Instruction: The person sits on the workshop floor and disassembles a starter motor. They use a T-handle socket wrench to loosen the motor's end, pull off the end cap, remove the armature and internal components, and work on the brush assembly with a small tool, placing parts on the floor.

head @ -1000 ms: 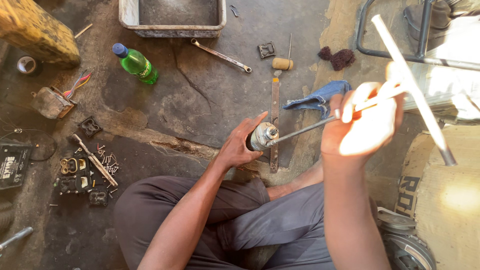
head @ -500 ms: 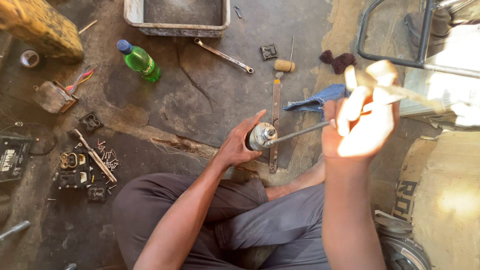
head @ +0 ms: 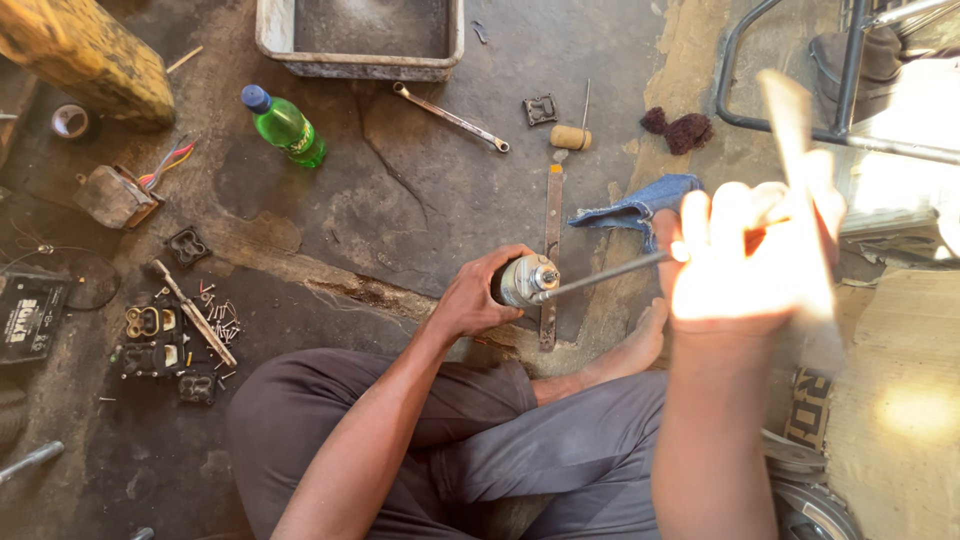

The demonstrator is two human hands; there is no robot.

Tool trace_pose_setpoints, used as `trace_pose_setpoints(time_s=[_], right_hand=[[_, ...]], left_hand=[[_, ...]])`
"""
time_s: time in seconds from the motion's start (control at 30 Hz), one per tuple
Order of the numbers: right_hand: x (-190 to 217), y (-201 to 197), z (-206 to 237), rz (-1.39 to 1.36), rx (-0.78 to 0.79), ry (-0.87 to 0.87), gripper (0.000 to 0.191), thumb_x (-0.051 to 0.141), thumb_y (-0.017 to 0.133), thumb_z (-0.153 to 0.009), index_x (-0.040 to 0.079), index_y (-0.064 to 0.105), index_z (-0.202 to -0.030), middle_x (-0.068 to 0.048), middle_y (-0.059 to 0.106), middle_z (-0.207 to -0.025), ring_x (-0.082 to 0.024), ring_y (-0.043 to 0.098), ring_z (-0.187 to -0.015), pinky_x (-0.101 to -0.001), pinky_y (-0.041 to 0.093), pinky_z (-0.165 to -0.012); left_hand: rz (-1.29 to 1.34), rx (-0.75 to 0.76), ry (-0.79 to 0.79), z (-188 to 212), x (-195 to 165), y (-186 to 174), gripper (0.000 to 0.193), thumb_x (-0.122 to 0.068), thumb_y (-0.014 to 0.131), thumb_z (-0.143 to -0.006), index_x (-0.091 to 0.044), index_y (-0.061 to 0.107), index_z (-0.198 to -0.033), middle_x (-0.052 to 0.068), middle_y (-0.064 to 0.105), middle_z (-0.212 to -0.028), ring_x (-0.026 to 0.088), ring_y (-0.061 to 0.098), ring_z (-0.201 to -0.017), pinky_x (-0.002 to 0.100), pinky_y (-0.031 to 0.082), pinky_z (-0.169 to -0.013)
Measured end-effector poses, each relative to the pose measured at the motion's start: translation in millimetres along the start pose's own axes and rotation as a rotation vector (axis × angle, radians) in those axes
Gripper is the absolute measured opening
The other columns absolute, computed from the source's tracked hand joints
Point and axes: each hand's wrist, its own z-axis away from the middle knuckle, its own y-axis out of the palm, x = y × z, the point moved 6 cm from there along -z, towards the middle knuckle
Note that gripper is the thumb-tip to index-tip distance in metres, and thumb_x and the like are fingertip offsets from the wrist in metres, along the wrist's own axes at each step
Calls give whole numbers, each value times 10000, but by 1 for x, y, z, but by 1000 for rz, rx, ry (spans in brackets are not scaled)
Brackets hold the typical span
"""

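Observation:
I sit cross-legged on a stained concrete floor. My left hand (head: 478, 296) grips a small metal cylinder (head: 527, 279), a motor-like part, holding it above the floor. A long thin rod (head: 610, 272) runs from the cylinder's end to my right hand (head: 745, 255), which is raised, brightly sunlit and closed around the tool's handle. A pale crossbar (head: 795, 135) on that handle is blurred and points up and slightly left.
A flat metal bar (head: 551, 250) lies under the cylinder. Nearby: blue rag (head: 640, 208), wrench (head: 450, 117), green bottle (head: 285, 127), metal tray (head: 360, 40), small parts and screws (head: 185, 335) at left, a metal frame (head: 800, 90) at right.
The crossbar in my right hand has swung round, from slanting down to the right to pointing nearly upright. My left hand still holds the cylinder in the same spot.

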Motion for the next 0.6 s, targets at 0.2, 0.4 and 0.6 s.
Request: trace_pose_setpoints(time_s=[0.2,0.4,0.6], right_hand=[[-11,7,4,-83,-223,-31,311,282,391,-1145,68,587,-1257,-39,485,-712,-149,399,-534,-289,325,-480],[-13,23,11,88,-44,-276,462,467,421,-1128,43,575,-1229,-56,552,-875,-181,444,-623,-331,375,-553],[-6,25,-14,-97,263,166,531,395,405,-1252,27,595,-919,-40,530,-696,-158,395,-524,-350,341,-619]], left_hand=[[10,-61,68,2,0,0,778,-47,859,-577,-95,608,-1312,107,646,-1313,287,629,-1250,379,491,-1058],[63,-64,20,1,7,3,813,-40,882,-566,-78,611,-1333,97,643,-1279,257,630,-1237,357,475,-1061],[109,-46,-17,5,14,7,823,-32,890,-573,-60,627,-1353,83,670,-1228,202,657,-1188,327,503,-1029]])
